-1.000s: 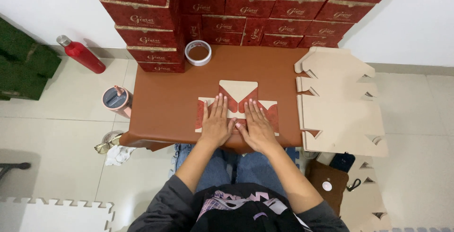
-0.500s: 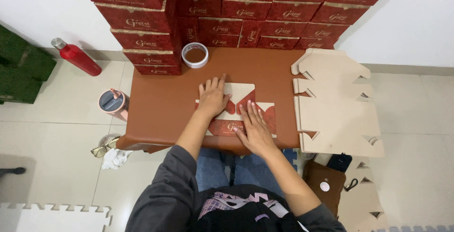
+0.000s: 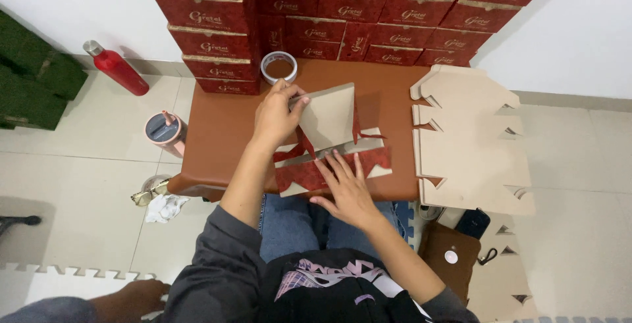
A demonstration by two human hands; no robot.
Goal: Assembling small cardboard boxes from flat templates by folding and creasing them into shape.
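Note:
A flat die-cut box blank, red outside and tan inside (image 3: 329, 155), lies on a small brown table (image 3: 224, 132). My left hand (image 3: 276, 114) grips the far flap of the blank and holds it lifted, tan side toward me. My right hand (image 3: 345, 185) lies flat, fingers spread, pressing the near red part of the blank against the table.
A stack of tan unfolded blanks (image 3: 471, 142) overhangs the table's right edge. Red finished boxes (image 3: 342, 7) are piled along the wall behind. A tape roll (image 3: 278, 68) sits at the table's back. A red bottle (image 3: 118, 68) and pink tumbler (image 3: 164, 132) stand on the floor at left.
My left hand has moved from the blank's middle to its far flap and raised it. My right hand stays pressed on the near part.

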